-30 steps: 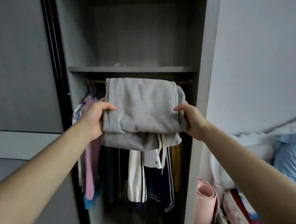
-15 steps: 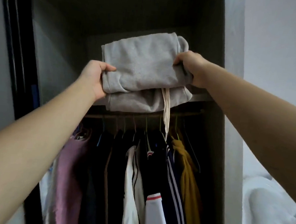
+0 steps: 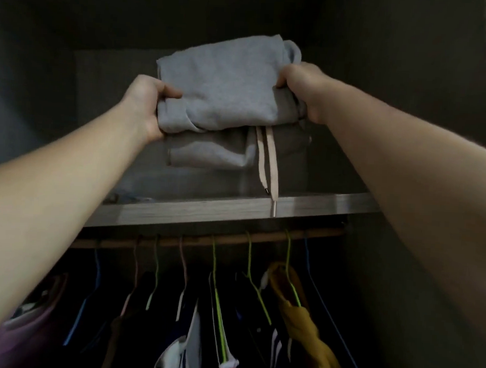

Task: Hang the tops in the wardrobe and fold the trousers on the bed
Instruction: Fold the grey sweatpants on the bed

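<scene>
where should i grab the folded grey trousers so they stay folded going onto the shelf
Grip the trousers at their two side edges, one from the left and one from the right, as the left hand and right hand do now. The layers are stacked there, so a pinch through the whole stack holds the fold. The front edge sags loose, with the drawstrings hanging.

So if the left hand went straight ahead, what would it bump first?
Likely the wardrobe's dark grey back wall; nothing shows between it and the left hand, though depth is unclear.
</scene>
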Action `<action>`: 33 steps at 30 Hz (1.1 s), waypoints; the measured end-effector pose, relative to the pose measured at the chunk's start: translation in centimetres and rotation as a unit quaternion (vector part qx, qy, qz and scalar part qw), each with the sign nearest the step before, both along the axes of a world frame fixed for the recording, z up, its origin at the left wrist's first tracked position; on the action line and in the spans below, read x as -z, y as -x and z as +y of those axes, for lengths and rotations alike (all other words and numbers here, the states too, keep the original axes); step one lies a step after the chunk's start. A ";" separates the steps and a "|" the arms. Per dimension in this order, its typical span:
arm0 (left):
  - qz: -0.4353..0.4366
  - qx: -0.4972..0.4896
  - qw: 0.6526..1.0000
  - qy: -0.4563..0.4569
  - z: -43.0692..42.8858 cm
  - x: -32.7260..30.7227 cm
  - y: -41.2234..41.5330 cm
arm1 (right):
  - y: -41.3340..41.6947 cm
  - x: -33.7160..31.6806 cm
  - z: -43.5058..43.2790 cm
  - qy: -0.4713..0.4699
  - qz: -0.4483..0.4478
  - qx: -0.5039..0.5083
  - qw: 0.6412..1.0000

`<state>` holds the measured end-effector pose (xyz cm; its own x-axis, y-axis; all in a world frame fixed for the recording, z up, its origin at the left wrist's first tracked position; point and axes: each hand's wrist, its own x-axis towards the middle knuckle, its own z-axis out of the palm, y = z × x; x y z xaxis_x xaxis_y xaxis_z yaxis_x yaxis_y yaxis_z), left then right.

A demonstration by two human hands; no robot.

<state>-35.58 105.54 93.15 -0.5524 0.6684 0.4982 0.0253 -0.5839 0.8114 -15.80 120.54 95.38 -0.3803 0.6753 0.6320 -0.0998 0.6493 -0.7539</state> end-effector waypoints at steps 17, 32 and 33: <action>0.176 -0.012 0.929 0.325 18.7 0.3 8.6 | 7.5 1.3 16.5 0.060 -0.252 0.183 0.949; 0.602 -0.128 0.724 0.312 17.2 2.3 7.6 | 6.1 2.5 14.9 -0.176 -0.518 0.199 0.813; 0.596 -0.120 0.726 0.321 17.0 1.9 7.6 | 5.9 2.3 14.7 -0.191 -0.503 0.213 0.816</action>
<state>-43.15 122.55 91.24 -0.1236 0.9302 0.3457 0.9715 0.0424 0.2332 -21.65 135.24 93.12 -0.6190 0.7077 0.3406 0.7396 0.6712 -0.0505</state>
